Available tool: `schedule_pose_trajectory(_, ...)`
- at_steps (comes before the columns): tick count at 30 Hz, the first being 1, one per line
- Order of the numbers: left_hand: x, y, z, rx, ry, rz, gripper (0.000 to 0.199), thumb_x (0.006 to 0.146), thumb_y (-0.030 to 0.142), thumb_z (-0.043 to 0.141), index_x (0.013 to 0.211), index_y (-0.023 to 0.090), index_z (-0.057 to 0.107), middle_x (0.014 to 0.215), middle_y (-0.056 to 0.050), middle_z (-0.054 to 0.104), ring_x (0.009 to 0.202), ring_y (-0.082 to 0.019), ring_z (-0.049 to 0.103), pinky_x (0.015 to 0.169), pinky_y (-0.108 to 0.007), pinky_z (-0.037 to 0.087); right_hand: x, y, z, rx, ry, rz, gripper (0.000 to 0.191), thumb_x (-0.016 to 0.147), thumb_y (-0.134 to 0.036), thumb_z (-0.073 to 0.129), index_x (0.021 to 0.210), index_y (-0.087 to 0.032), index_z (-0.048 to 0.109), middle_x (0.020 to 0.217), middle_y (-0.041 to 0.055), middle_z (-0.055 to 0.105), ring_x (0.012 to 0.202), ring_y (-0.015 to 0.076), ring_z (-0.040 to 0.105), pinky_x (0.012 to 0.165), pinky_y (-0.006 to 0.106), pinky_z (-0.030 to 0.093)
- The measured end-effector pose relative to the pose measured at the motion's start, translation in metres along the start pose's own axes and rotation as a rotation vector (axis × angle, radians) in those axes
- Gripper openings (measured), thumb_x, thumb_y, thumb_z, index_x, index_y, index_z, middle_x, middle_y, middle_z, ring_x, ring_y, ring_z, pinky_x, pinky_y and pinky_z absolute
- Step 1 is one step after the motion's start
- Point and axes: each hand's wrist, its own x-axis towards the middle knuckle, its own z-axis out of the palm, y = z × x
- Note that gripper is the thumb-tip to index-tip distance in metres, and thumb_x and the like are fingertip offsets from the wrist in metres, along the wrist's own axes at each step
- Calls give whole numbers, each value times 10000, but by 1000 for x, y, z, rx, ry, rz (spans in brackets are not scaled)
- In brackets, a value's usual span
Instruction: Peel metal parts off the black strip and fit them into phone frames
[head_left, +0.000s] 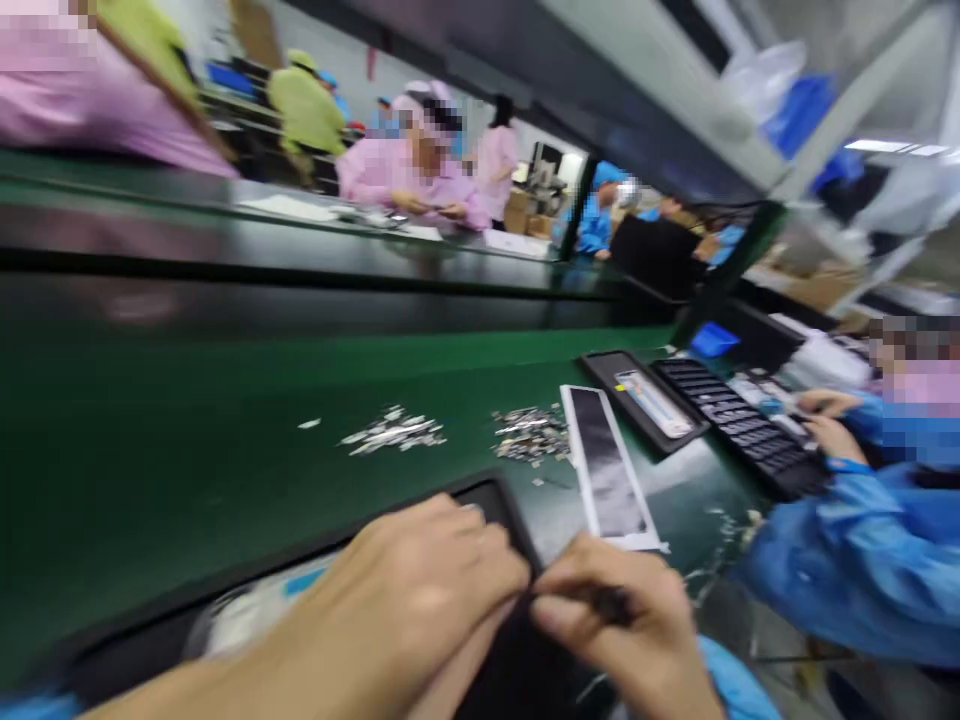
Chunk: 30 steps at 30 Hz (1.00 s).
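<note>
My left hand (427, 570) lies over the black tray (499, 500) at the bottom centre, its fingers bent and pressed together; whatever is under them is hidden. Just to its right, my right hand (622, 610) is closed, thumb against the index finger, near the tray's right edge. A small dark thing shows between its curled fingers, too blurred to name. Inside the tray, left of my left wrist, sits a pale item in clear wrap (255, 615) with a blue patch.
Two piles of small metallic parts (397, 430) (529, 435) lie on the green bench (187, 480). A white-bordered dark sheet (607, 465), a smaller tray (637, 400) and a slotted black tray (739, 420) stand right. A co-worker's hands (832, 425) work beyond; others sit opposite.
</note>
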Motion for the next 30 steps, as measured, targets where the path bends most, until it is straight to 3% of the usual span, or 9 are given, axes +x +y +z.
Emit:
schedule_pose_trajectory(3, 2, 11, -16, 65, 6, -180, 215, 824, 109, 380, 765, 178, 574, 727, -15, 616, 649, -144, 528, 613, -248, 385, 5, 2, -2, -27, -91, 45, 143, 756, -227, 571, 619, -183, 577, 561, -34, 515, 516, 73, 471, 488, 182, 354)
schedule_pose_trajectory(6, -2, 12, -25, 25, -85, -302, 144, 825, 105, 464, 759, 163, 578, 700, -1, 590, 650, -135, 498, 632, -249, 364, 13, 5, -2, -89, -182, 2, 115, 749, -224, 573, 641, -193, 599, 593, -16, 551, 518, 92, 505, 449, 176, 374)
schedule_pose_trajectory(13, -12, 1, -44, 22, -179, -308, 131, 819, 68, 482, 792, 154, 577, 733, 3, 509, 694, -131, 428, 650, -264, 306, 34, -3, 13, -216, -305, -97, 149, 762, -245, 559, 623, -200, 590, 554, -23, 538, 469, 79, 505, 425, 140, 395)
schedule_pose_trajectory(19, -17, -12, -41, 26, -223, -371, 135, 814, 60, 459, 773, 141, 558, 722, -5, 492, 664, -140, 400, 640, -288, 288, 42, -6, 23, -303, -381, -151, 114, 786, -187, 519, 690, -198, 579, 595, -25, 574, 491, 76, 548, 458, 115, 433)
schedule_pose_trajectory(25, -18, -27, -38, 44, -160, -445, 164, 824, 83, 446, 694, 127, 536, 685, -11, 489, 643, -139, 407, 618, -295, 286, 43, 7, 19, -549, -197, -358, 49, 803, -214, 519, 813, -216, 567, 738, -15, 636, 571, 79, 608, 495, 72, 448)
schedule_pose_trajectory(27, -19, -34, -37, 29, -180, -508, 186, 835, 101, 423, 684, 131, 527, 687, -10, 493, 638, -136, 407, 611, -294, 289, 45, 12, 12, -626, -235, -425, 77, 817, -226, 494, 836, -211, 567, 733, -14, 633, 575, 73, 615, 496, 57, 444)
schedule_pose_trajectory(30, -20, -43, -29, -21, -227, -580, 199, 837, 108, 400, 671, 135, 505, 694, -5, 496, 648, -133, 414, 618, -293, 302, 45, 20, 5, -713, -411, -518, 113, 819, -221, 480, 852, -177, 578, 768, 10, 645, 626, 82, 630, 557, 60, 462)
